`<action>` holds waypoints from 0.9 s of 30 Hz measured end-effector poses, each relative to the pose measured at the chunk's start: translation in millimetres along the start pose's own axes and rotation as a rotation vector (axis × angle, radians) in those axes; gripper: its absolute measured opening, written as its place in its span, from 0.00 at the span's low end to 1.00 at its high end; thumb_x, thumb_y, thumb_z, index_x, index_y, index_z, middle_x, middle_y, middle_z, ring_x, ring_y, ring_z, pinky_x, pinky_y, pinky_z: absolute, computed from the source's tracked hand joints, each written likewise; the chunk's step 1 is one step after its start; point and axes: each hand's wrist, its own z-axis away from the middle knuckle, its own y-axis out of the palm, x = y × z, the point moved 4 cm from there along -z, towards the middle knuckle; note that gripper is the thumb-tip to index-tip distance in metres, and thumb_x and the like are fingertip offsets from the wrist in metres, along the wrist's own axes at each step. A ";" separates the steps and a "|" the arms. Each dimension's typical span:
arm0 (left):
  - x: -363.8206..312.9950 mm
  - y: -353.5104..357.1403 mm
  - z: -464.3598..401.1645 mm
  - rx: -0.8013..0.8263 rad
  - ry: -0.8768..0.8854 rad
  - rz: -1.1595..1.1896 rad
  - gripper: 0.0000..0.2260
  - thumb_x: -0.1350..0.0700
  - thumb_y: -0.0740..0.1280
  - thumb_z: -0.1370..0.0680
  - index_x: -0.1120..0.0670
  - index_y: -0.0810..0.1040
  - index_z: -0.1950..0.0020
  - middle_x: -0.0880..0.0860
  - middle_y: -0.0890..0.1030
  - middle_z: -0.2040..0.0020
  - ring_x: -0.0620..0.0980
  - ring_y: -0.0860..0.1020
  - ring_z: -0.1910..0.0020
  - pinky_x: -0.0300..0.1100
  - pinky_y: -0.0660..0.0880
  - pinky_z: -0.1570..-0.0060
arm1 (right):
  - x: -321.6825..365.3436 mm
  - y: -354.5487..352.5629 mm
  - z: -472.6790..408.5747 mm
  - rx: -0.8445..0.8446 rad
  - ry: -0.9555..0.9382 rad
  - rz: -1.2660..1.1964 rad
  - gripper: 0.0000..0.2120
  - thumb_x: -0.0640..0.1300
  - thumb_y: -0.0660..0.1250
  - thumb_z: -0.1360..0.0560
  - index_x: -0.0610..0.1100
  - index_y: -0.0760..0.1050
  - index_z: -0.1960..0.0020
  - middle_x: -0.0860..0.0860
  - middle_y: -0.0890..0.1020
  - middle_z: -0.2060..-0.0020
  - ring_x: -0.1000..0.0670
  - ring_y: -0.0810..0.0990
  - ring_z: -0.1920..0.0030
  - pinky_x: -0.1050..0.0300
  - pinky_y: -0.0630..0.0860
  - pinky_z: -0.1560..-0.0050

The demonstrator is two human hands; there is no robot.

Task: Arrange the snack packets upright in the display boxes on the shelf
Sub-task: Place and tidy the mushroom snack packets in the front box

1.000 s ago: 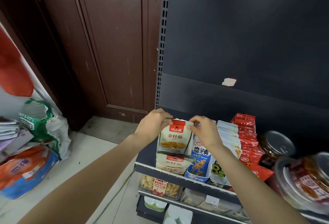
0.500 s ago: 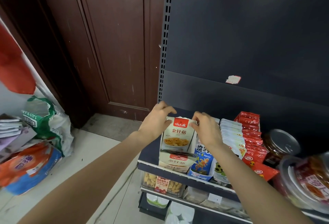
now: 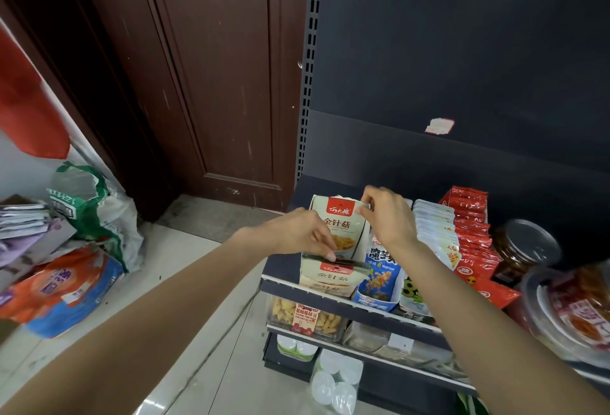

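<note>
I am watching both hands working at the cream snack packet (image 3: 341, 226) standing upright in the leftmost display box (image 3: 326, 279) on the shelf (image 3: 330, 302). The right hand (image 3: 389, 216) is pinching the packet's top right corner, fingers curled onto its edge. The left hand (image 3: 297, 233) is reaching across the packet's lower front, fingers bent down toward the box's front lip; its fingertips are touching the dark strip there, but I cannot tell whether they are gripping anything. The left hand is covering the packet's lower left, and the right wrist is hiding part of the blue box (image 3: 379, 279) beside it. Further right, a row of white packets (image 3: 432, 226) and a row of red packets (image 3: 472, 233) are standing in their own boxes, their fronts partly hidden by the right forearm. A lidded jar (image 3: 525, 246) is sitting past them, and a clear tub (image 3: 574, 309) is running off the right edge, blurred. Goods on the lower shelves are hard to make out. Sacks (image 3: 85, 216) are lying on the floor at left, cut off by the frame.
</note>
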 end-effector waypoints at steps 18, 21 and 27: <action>-4.5 -13.2 -7.3 -0.197 0.023 -0.157 0.10 0.59 0.65 0.22 0.53 0.79 0.42 0.50 0.79 0.40 0.47 0.77 0.41 0.43 0.74 0.41 | -5.5 -2.6 -7.9 0.081 0.046 -0.098 0.06 0.47 0.70 0.27 0.46 0.75 0.57 0.49 0.80 0.59 0.49 0.79 0.57 0.55 0.74 0.61; -16.5 -30.8 -1.9 -0.361 0.094 -0.133 0.08 0.60 0.64 0.22 0.53 0.78 0.45 0.49 0.80 0.44 0.45 0.77 0.45 0.42 0.75 0.45 | -6.7 -4.4 -8.8 0.087 0.041 -0.093 0.03 0.45 0.69 0.26 0.46 0.77 0.55 0.49 0.81 0.58 0.47 0.79 0.56 0.56 0.71 0.62; -17.8 -64.8 27.0 -0.598 0.098 0.078 0.05 0.60 0.64 0.21 0.52 0.77 0.49 0.44 0.78 0.52 0.42 0.77 0.48 0.29 0.73 0.56 | -5.5 -8.6 -6.3 0.081 0.046 -0.024 0.04 0.42 0.65 0.23 0.46 0.78 0.51 0.47 0.82 0.55 0.47 0.80 0.54 0.55 0.73 0.61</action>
